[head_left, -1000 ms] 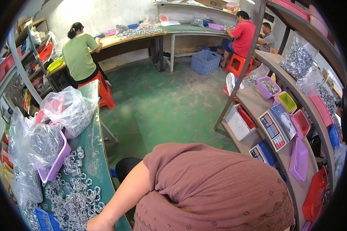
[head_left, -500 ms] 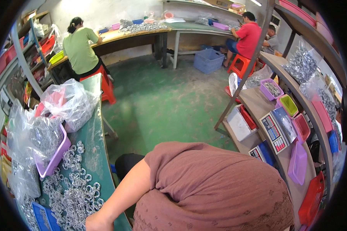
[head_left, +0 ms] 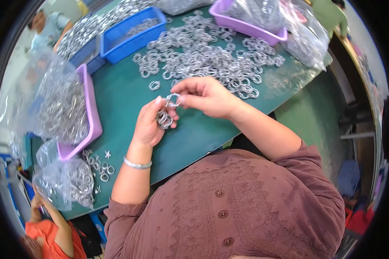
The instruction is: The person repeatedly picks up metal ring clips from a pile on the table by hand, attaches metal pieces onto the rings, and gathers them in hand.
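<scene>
The left hand has its fingers curled narrowly, thumb on the near side, around a small cluster of silver metal rings. The right hand pinches a single silver metal ring between thumb and forefinger, the gap no wider than its band, and this ring sits right at the left fingertips. The pieces blur together there, so I can't fairly say whether it is linked to the cluster or only touching it.

Just beyond the fingers, one loose silver ring piece lies alone on the dark green tabletop; past it and to the right spreads a large heap of silver rings. Farther beyond the fingers, to the left, stands a rectangular blue plastic tray. Well to the left of them is a lilac plastic tray with a clear plastic bag of rings in it. A pale bangle circles the left wrist.

Half a second ago the view was turned toward shelves and the room, with one forearm reaching the lower edge and its fingers out of sight; both hands now show.
</scene>
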Demonstrator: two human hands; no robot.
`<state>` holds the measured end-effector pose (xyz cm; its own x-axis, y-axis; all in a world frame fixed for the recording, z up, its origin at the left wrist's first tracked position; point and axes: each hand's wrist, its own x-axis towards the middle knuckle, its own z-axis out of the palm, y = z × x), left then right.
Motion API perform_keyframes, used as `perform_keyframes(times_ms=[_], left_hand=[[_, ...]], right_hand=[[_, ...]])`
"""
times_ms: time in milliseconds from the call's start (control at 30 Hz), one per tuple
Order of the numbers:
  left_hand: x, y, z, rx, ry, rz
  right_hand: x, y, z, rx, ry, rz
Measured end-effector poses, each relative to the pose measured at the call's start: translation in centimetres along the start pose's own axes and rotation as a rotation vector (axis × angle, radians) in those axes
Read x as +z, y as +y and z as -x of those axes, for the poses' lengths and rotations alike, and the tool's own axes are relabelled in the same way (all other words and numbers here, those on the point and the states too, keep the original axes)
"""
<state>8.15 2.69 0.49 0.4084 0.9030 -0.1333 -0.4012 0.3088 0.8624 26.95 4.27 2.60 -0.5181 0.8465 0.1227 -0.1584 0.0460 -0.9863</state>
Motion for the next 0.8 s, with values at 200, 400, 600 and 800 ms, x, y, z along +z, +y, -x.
perform_keyframes(times_ms=[200,400,600,800], left_hand=[[-0.5,0.6,0.2,0.006,0.063,0.066],[-0.5,0.5,0.1,-0.02,0.076,0.091],[-0.6,0.3,0.0,-0.027,0.029,0.15],[-0.7,0.2,0.0,-0.03,0.021,0.141]], right_hand=[[0.7,-1.0,-1.4,0.096,-0.017,0.005],[0.9,-1.5,-1.3,0.119,0.02,-0.034],[0.7,-1.5,-1.1,0.133,0.022,0.015],[0.9,-1.5,-1.0,0.135,0.036,-0.012]])
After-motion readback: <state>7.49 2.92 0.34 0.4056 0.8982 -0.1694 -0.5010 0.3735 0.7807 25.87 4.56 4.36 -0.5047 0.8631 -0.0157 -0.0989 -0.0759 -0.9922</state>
